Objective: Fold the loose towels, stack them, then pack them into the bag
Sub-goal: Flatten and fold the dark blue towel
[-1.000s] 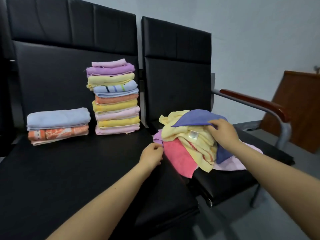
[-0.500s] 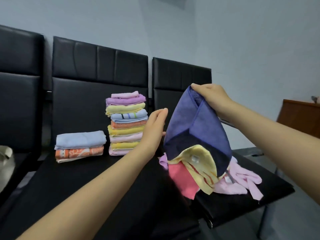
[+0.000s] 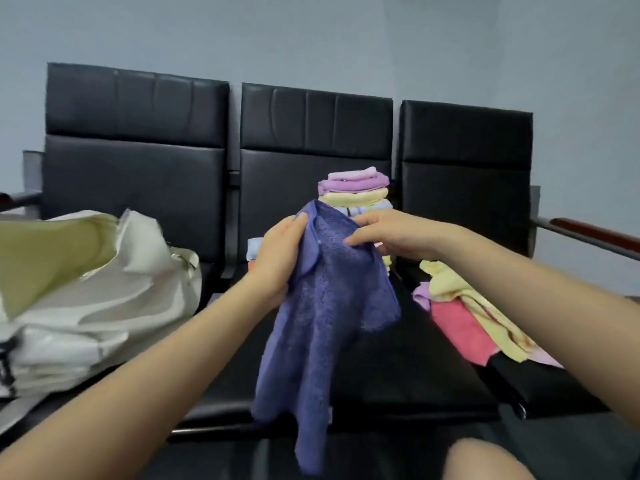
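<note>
A purple-blue towel (image 3: 325, 327) hangs unfolded in front of me over the middle seat. My left hand (image 3: 278, 258) grips its top left edge and my right hand (image 3: 384, 233) holds its top right part. Behind it rises a tall stack of folded towels (image 3: 356, 188), its lower half hidden by the towel and my hands. A sliver of a second, low stack (image 3: 254, 249) peeks out left of my left hand. Loose yellow, pink and lilac towels (image 3: 467, 317) lie heaped on the right seat. A white bag with an olive lining (image 3: 86, 289) lies open on the left seat.
Three black padded seats (image 3: 398, 375) stand in a row against a grey wall. A metal armrest with a red-brown top (image 3: 588, 233) bounds the right seat. My knee (image 3: 485, 460) shows at the bottom edge.
The purple-blue towel has come off the loose heap to hang over the middle seat. My left hand has taken hold of it. My view swung left, bringing the bag in.
</note>
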Demonstrator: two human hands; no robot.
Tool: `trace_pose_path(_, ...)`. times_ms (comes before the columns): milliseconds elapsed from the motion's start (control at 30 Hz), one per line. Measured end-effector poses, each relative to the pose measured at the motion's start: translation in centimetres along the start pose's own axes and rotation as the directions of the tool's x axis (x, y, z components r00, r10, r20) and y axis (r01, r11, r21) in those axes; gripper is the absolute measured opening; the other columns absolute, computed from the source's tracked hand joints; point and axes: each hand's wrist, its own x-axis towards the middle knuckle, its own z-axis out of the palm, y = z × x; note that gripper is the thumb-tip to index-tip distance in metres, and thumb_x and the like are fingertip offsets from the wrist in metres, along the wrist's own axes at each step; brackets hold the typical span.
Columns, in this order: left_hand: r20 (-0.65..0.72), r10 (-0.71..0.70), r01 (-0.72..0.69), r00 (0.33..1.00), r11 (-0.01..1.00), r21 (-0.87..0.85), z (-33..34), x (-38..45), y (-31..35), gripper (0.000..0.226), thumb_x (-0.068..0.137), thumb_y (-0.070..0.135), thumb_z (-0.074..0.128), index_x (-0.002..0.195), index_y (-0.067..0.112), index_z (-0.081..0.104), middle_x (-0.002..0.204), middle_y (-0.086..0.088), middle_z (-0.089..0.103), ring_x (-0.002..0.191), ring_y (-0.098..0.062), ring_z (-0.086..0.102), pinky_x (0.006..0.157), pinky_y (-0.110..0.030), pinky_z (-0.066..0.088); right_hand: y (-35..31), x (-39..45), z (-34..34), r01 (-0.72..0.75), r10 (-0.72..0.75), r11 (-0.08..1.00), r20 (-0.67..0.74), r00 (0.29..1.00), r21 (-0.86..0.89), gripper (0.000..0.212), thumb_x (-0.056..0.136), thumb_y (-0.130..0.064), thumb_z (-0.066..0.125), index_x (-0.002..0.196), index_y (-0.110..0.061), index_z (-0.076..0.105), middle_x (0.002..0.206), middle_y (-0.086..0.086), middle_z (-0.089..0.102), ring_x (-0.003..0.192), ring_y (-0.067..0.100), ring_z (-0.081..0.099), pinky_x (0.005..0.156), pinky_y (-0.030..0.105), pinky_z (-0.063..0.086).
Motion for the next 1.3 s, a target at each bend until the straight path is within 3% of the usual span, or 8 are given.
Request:
trace_pose_path(100, -0.042, -0.176, 0.161, 0.983, 0.957, -0.24, -1.8, -1.3, 0.7, 0.03, 0.099, 0.03, 0.052, 0.076, 0.011, 0.056, 0.061, -0.003, 0.06, 0.059, -0.015, 0.059, 0.051, -0.017, 0.048, 2.1, 0.2, 2.9, -0.079, 0.082, 0.996, 0.101, 0.991, -0.037, 0.041, 0.093, -0.015, 0.057, 0.129, 0.005, 0.053, 0.12, 0.013, 0.063, 0.107, 0.017, 0.057, 0.092, 0.032, 0.049)
trace_pose_path(333, 0.042, -0.175, 0.18, 0.984, 0.951, -0.25, -3.4, -1.3, 3.2, 0.062, 0.103, 0.004, 0.027, 0.049, 0.008, 0.058, 0.034, 0.003, 0.047, 0.033, -0.006, 0.048, 0.033, -0.013, 0.035, 3.1, 0.7, 3.7, 0.116, -0.054, 0.726, -0.112, 0.992, 0.678, 0.034, 0.091, -0.013, 0.055, 0.125, -0.009, 0.058, 0.114, 0.009, 0.065, 0.102, 0.022, 0.063, 0.098, 0.037, 0.046)
trace_pose_path(500, 0.095, -0.444, 0.45, 0.891, 0.836, -0.313, -5.4, 1.2, -0.3, 0.033, 0.098, 0.008, 0.037, 0.069, 0.011, 0.052, 0.052, -0.001, 0.047, 0.043, -0.012, 0.048, 0.043, -0.017, 0.039, 5.3, 2.7, 2.3, 0.044, 0.097, 0.769, -0.185, 0.978, 0.637, 0.041, 0.091, -0.015, 0.061, 0.131, -0.007, 0.057, 0.123, 0.011, 0.065, 0.114, 0.028, 0.062, 0.095, 0.037, 0.049)
trace_pose_path(633, -0.001, -0.543, 0.543, 0.84, 0.84, -0.024, -6.5, 2.7, -6.3, 0.026, 0.097, 0.018, 0.052, 0.075, 0.012, 0.064, 0.073, -0.005, 0.065, 0.059, -0.017, 0.061, 0.052, -0.023, 0.05, 9.1, 4.3, 3.5, -0.125, 0.287, 0.771, -0.166, 0.943, 0.625, 0.015, 0.094, -0.011, 0.058, 0.108, -0.011, 0.064, 0.099, 0.008, 0.069, 0.089, 0.022, 0.065, 0.073, 0.031, 0.05)
trace_pose_path(833, -0.127, -0.213, 0.219, 0.969, 0.495, 0.841, -7.9, 4.1, -13.6, 0.046, 0.091, 0.049, 0.055, 0.123, 0.015, 0.058, 0.117, -0.011, 0.057, 0.111, -0.025, 0.055, 0.095, -0.036, 0.045, 16.3, 7.8, 5.7, -0.151, 0.504, 0.721, -0.362, 0.784, 0.676, 0.021, 0.086, -0.004, 0.064, 0.106, -0.011, 0.065, 0.093, 0.014, 0.067, 0.073, 0.021, 0.061, 0.063, 0.029, 0.048)
trace_pose_path(1000, 0.271, -0.41, -0.198, 0.871, 0.211, 0.957, -6.7, 3.2, -15.8, 0.087, 0.076, 0.067, 0.064, 0.148, 0.028, 0.034, 0.144, -0.006, 0.034, 0.135, -0.026, 0.029, 0.113, -0.042, 0.03, 20.6, 7.4, 7.0, -0.339, 0.419, 0.908, -0.493, 0.763, 0.248, 0.026, 0.089, -0.014, 0.065, 0.115, -0.011, 0.064, 0.101, 0.008, 0.068, 0.093, 0.022, 0.064, 0.084, 0.033, 0.05)
trace_pose_path(1133, 0.386, -0.29, -0.33, 0.876, 0.225, 0.917, -7.4, 4.9, -17.0, 0.05, 0.09, 0.043, 0.062, 0.135, 0.022, 0.055, 0.132, -0.008, 0.049, 0.123, -0.024, 0.045, 0.106, -0.032, 0.035, 19.9, 7.0, 6.9, -0.409, 0.283, 0.884, -0.435, 0.855, -0.228, 0.023, 0.09, -0.048, 0.059, 0.098, -0.027, 0.06, 0.09, -0.006, 0.062, 0.087, 0.014, 0.059, 0.074, 0.03, 0.044)
trace_pose_path(1300, 0.448, -0.102, -0.422, 0.888, 0.207, 0.883, -8.7, 6.9, -17.7, 0.021, 0.09, 0.022, 0.061, 0.108, 0.015, 0.067, 0.107, -0.005, 0.062, 0.102, -0.023, 0.058, 0.082, -0.028, 0.041, 20.5, 7.1, 6.7, -0.285, 0.166, 0.89, -0.328, 0.93, -0.357, 0.03, 0.089, -0.047, 0.057, 0.082, -0.018, 0.063, 0.08, -0.003, 0.064, 0.078, 0.018, 0.061, 0.067, 0.034, 0.044)
